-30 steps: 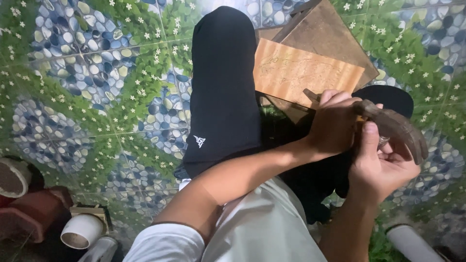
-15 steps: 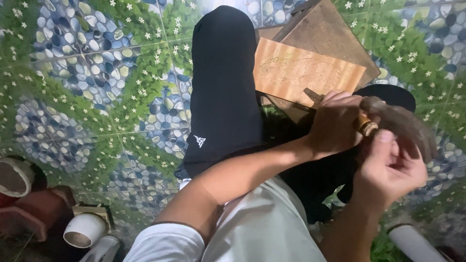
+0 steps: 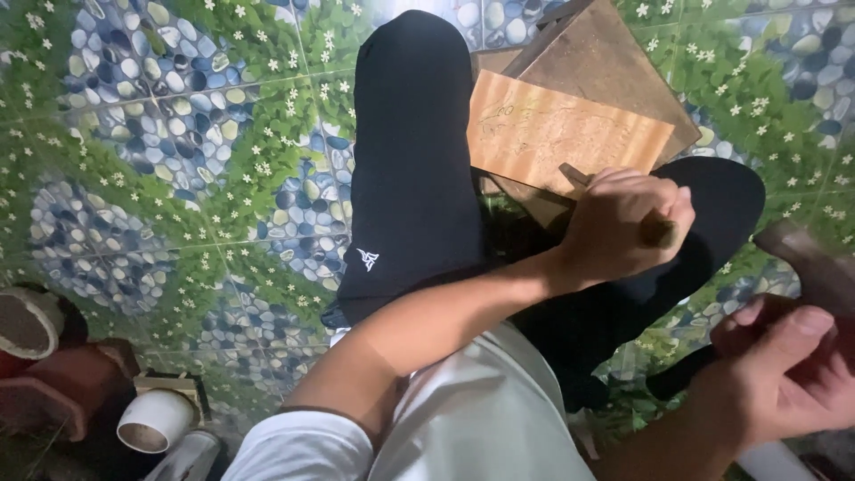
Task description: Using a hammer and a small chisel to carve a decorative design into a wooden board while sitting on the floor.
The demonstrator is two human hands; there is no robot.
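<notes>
Two wooden boards point(image 3: 570, 134), two hands point(image 3: 623, 227).

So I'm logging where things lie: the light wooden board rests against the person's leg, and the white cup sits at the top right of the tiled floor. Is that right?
Not quite. The head view shows the white cup at the bottom left of the tiled floor, not the top right. The light wooden board does rest against the person's leg.
</notes>
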